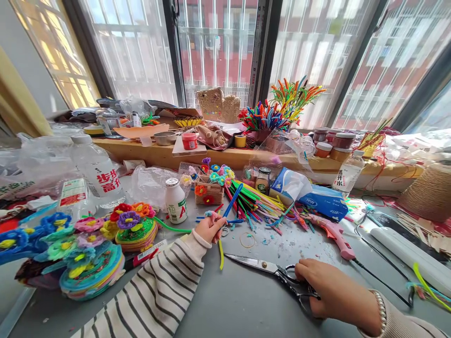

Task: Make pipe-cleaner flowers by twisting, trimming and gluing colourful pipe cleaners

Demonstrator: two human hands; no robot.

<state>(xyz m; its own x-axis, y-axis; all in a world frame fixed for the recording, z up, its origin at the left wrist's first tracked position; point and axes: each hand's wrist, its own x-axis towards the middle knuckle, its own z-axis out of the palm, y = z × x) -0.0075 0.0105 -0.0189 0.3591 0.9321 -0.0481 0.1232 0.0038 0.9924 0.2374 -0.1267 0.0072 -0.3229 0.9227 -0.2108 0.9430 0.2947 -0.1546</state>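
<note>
My left hand (211,228) is closed in a pinch on blue pipe cleaners (234,202), which stick up past the fingertips. A yellow pipe cleaner (221,256) hangs below this hand, and a green one (176,228) runs out to its left; whether the fingers hold these too, I cannot tell. My right hand (326,286) grips the black handles of a pair of scissors (259,264). The scissors lie low over the grey table, blades nearly together and pointing left, their tip just below my left hand. A bundle of coloured pipe cleaners (252,202) lies beyond.
Pipe-cleaner flowers on round bases (93,270) crowd the left, near a white bottle (176,201). A small flower basket (209,192) stands behind my left hand. At right are a pink glue gun (334,237) with its cord, a blue tissue pack (326,202) and a twine spool (428,192).
</note>
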